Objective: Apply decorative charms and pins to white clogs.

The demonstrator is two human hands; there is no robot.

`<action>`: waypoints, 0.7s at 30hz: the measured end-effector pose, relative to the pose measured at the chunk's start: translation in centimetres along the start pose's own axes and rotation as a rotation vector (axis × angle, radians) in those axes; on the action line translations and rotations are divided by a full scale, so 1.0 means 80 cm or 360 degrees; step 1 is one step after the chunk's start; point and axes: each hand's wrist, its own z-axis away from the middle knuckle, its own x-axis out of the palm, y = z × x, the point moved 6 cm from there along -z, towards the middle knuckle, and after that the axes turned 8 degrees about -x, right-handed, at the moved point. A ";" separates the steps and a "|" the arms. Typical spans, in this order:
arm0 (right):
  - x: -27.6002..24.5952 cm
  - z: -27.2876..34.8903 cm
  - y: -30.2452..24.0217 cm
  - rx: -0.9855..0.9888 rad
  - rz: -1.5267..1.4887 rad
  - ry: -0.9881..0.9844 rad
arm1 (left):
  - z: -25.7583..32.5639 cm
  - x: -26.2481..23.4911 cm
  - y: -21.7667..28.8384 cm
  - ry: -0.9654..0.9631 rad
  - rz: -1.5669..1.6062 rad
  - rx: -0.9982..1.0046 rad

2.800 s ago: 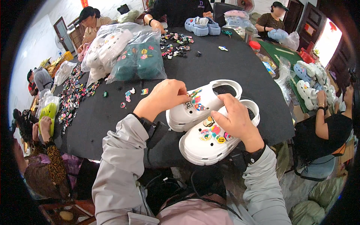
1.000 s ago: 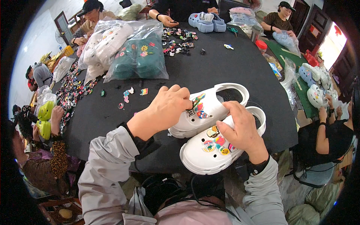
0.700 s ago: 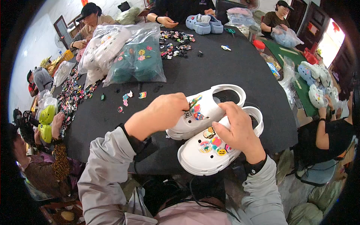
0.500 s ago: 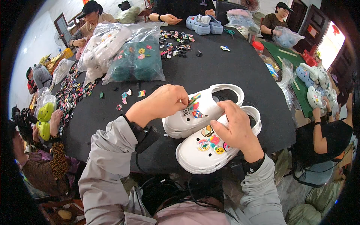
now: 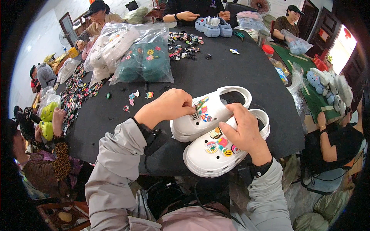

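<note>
Two white clogs lie side by side on the black table in front of me, toes pointing left. My left hand is closed at the far clog's toe, its thumb and fingertips pinched on a small shoe charm beside a green charm. Part of that charm is hidden by the fingers. My right hand grips the near clog over its upper, thumb toward the toe and fingers reaching the gap between both shoes. Several colourful charms, including a yellow round one, sit on the near clog.
Loose charms are heaped along the left edge, with more farther back. A clear bag of green clogs stands at the back left. Blue clogs and scissors lie at the far side. Co-workers sit around the table.
My hands keep their places on the clogs; the whole view has shifted slightly. Across the table, a co-worker's hands have moved a little. At right, another person's hand has drawn back from the piled clogs.
</note>
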 end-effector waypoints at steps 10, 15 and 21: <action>0.002 0.000 0.001 -0.0014 0.0016 -0.0020 | 0.001 -0.004 -0.010 -0.0142 0.0099 0.0082; 0.005 0.000 0.000 -0.0035 0.0008 -0.0009 | -0.010 0.003 -0.024 -0.0193 0.0345 0.0134; 0.004 0.001 0.002 -0.0022 0.0020 0.0008 | -0.022 0.004 -0.021 -0.0315 0.0153 0.0021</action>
